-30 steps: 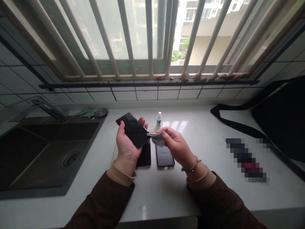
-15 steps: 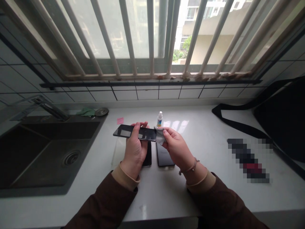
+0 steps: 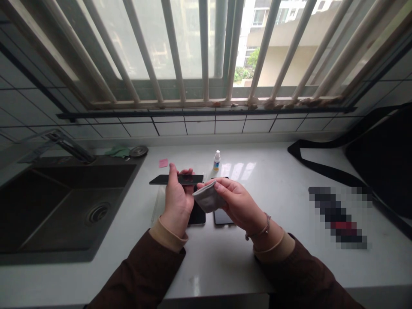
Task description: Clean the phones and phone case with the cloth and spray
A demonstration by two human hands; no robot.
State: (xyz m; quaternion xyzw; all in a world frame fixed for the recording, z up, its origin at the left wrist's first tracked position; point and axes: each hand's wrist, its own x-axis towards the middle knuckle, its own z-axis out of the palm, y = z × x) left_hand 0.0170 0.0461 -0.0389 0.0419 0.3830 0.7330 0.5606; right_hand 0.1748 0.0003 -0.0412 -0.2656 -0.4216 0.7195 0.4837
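My left hand (image 3: 178,195) grips a black smartphone (image 3: 157,180), tilted so that its screen shows as a thin strip above the counter. Between the thumb and fingers of my right hand (image 3: 236,195) is a folded grey cloth (image 3: 207,199), just to the right of the phone and apart from it. Two more dark phones lie on the counter below: one phone (image 3: 198,216) partly behind my left hand and the cloth, another phone (image 3: 222,217) mostly behind my right hand. A small white bottle (image 3: 216,161) with a blue and yellow label stands upright beyond my hands.
A dark sink (image 3: 67,214) with a faucet (image 3: 69,146) takes up the left. Near its back corner are a green cloth (image 3: 117,151) and a metal strainer (image 3: 138,151). A pink note (image 3: 163,163) lies on the white counter (image 3: 264,214). At right rests a black bag (image 3: 383,159) with its strap.
My right hand has drawn the cloth away from the phone's right end and lowered it; more of the cloth shows. The phone has tilted flatter and shifted slightly left.
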